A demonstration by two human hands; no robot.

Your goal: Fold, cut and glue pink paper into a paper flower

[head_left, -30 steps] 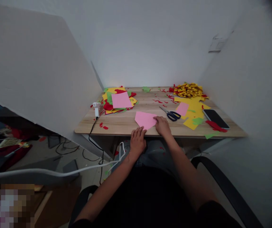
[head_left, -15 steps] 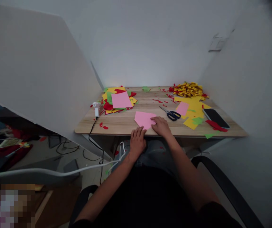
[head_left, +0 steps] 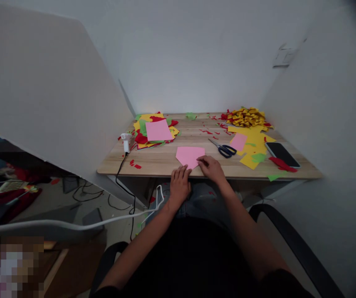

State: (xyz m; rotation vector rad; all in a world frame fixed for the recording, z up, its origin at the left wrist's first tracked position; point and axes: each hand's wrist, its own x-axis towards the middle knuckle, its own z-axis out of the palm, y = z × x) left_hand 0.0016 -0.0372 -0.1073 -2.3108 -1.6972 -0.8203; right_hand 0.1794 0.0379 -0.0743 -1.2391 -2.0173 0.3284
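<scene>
A sheet of pink paper (head_left: 189, 155), with pointed lower end and angled sides, lies near the front edge of the table. The fingers of my left hand (head_left: 179, 184) rest stretched out on the table edge, their tips at the paper's lower point. My right hand (head_left: 212, 169) has its thumb and forefinger pressed together on the paper's lower right edge, the other fingers curled. Just beyond that hand lie dark-handled scissors (head_left: 227, 151), their blades pointing up and left.
Back left, a pink square (head_left: 159, 130) tops a pile of coloured scraps. Yellow paper (head_left: 255, 142), a smaller pink piece (head_left: 239, 141) and a phone (head_left: 282, 154) lie right. Behind them sits a bunch of folded yellow pieces (head_left: 248, 117). A white glue gun (head_left: 126, 145) stands left.
My right hand has shifted slightly down, and its fingers have drawn in from lying on the paper to a pinch at its edge. The left hand stays about where it was.
</scene>
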